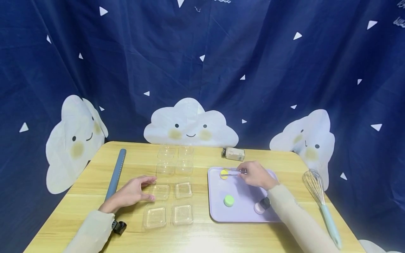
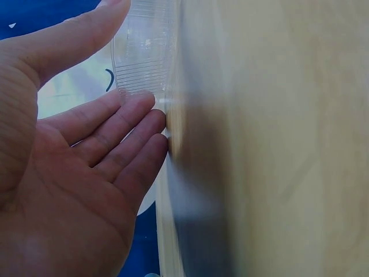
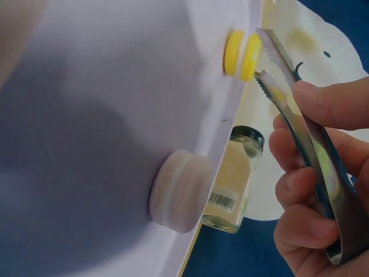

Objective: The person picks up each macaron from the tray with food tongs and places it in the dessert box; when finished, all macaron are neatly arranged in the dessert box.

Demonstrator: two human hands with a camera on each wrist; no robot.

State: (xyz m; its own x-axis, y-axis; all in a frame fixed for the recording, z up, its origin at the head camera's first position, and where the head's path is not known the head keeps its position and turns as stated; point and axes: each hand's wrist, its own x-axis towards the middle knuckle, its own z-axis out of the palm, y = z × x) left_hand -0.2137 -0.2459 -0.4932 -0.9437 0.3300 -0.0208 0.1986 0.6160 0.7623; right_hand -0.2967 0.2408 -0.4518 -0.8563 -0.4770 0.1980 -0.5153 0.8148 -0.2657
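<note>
My right hand [image 1: 255,174] grips metal tongs [image 3: 314,135] over the lilac tray [image 1: 218,215]. The tongs' two serrated tips stand apart, close to a yellow macaron [image 3: 242,56] at the tray's far left corner; whether they touch it I cannot tell. A pale macaron [image 3: 180,190] shows nearer in the right wrist view. On the tray in the head view are also a green macaron [image 1: 229,200] and a pale pink one [image 1: 258,208], partly covered by my wrist camera. My left hand [image 1: 132,191], fingers extended, is beside a clear plastic box [image 1: 160,191], fingertips at its edge.
More clear boxes with raised lids [image 1: 182,212] stand in the table's middle. A glass jar [image 1: 234,154] with a black lid lies behind the tray. A whisk [image 1: 322,203] lies at the right edge, a long blue-grey bar [image 1: 116,174] at the left.
</note>
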